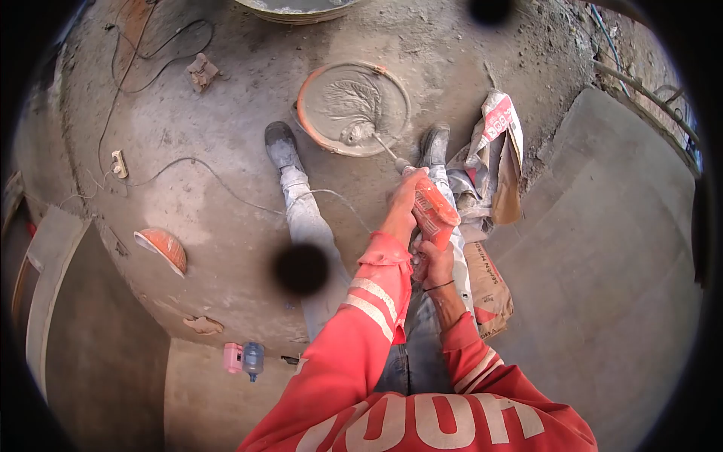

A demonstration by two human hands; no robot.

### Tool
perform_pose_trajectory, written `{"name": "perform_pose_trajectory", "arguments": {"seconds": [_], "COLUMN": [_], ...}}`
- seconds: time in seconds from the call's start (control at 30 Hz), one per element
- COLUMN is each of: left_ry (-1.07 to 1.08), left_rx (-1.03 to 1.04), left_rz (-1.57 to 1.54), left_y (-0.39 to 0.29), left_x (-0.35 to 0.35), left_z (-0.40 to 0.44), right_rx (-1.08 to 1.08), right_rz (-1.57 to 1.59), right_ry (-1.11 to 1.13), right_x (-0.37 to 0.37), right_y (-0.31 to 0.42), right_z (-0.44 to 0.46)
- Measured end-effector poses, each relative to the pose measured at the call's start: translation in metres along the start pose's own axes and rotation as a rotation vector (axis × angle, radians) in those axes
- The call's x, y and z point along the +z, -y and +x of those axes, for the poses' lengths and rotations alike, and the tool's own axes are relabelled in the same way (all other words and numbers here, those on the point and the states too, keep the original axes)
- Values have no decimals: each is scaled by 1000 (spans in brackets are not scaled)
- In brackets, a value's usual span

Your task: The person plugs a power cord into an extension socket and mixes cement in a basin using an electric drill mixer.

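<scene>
A red power drill [434, 215] slants in front of my legs, its chuck end toward the tub. My left hand [403, 199] is wrapped around its front part. Farther back, my right hand [437, 265] is closed around its rear handle; the trigger is hidden. From the chuck, a mixing rod [385, 146] runs down into grey wet mortar [352, 102]. The rod's lower end is sunk in the mix, which shows ridges and swirls. The mortar sits in a round tub with an orange rim [303, 114], between my two shoes.
A power cord [226, 187] crosses the floor past my left leg to a socket strip [119, 164]. Paper cement bags [489, 290] lie beside my right leg. An orange bowl [162, 250], a blue water jug [253, 360] and another basin [297, 13] stand around.
</scene>
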State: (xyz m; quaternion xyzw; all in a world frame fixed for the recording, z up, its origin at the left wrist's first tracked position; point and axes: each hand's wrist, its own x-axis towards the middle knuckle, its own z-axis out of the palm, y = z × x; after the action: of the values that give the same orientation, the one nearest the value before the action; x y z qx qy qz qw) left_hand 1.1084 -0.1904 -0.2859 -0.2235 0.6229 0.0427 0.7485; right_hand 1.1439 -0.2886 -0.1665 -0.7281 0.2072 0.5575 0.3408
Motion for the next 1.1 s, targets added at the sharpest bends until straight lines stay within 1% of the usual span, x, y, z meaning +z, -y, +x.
{"name": "perform_pose_trajectory", "arguments": {"seconds": [0.1,0.2,0.3,0.33,0.43,0.57,0.73,0.77,0.87,0.97,1.1], "left_ry": [-61,-40,-32,-16,-3,-32,2,19,-50,-44,95], "left_rx": [34,50,38,40,60,90,87,76,61,121,137], "left_rz": [71,118,190,199,227,277,222,210,201,230,167], "left_y": [11,20,28,35,43,40,29,27,21,13,-2], "left_x": [3,3,5,2,4,16,38,44,55,62,65], "left_z": [15,27,31,39,47,42,31,28,34,41,56], "right_rx": [-19,79,197,215,201,193,192,167,96,49,15], "right_rz": [139,273,551,586,669,682,698,672,593,538,466], "right_ry": [48,56,160,152,240,206,221,212,192,186,198], "right_x": [-10,-21,-34,-36,-45,-47,-44,-44,-38,-35,-25], "right_y": [-4,-10,-13,-16,-18,-17,-3,0,13,25,49], "right_z": [6,14,25,29,33,33,35,35,34,41,45]}}
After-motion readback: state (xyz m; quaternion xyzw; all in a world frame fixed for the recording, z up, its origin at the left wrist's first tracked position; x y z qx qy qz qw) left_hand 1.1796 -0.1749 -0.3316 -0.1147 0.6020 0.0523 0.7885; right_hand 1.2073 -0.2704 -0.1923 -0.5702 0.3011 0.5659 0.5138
